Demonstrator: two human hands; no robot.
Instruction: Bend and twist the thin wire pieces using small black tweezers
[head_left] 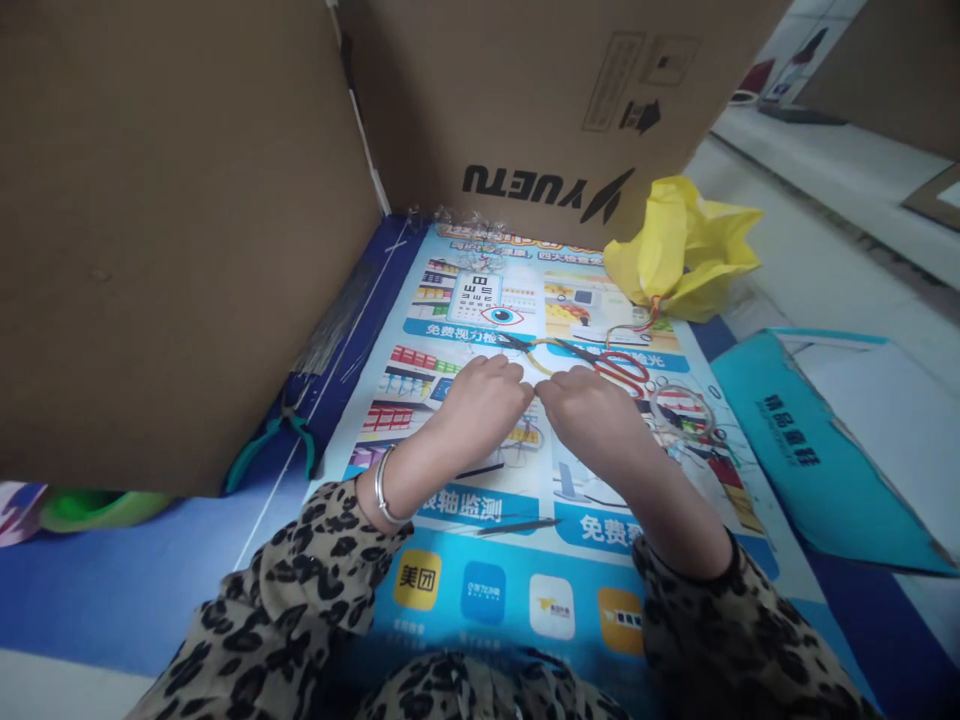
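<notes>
Both my hands meet over the printed poster, thumbs and fingertips nearly touching. My left hand is closed in a pinch, with a silver bangle on its wrist. Closed the same way, my right hand faces it. Whatever lies between the fingertips is too small or hidden to make out. Just beyond the knuckles are red-handled scissors with dark blades. Beside them is a dark-tipped tool with a yellow curved part, partly hidden by my hands. A coil of clear thread lies right of my right hand.
Cardboard panels stand at the left and back. Teal-handled pliers lie beside thin wires. A yellow crinkled paper piece and a turquoise box are at right. A thin dark strip lies nearer me.
</notes>
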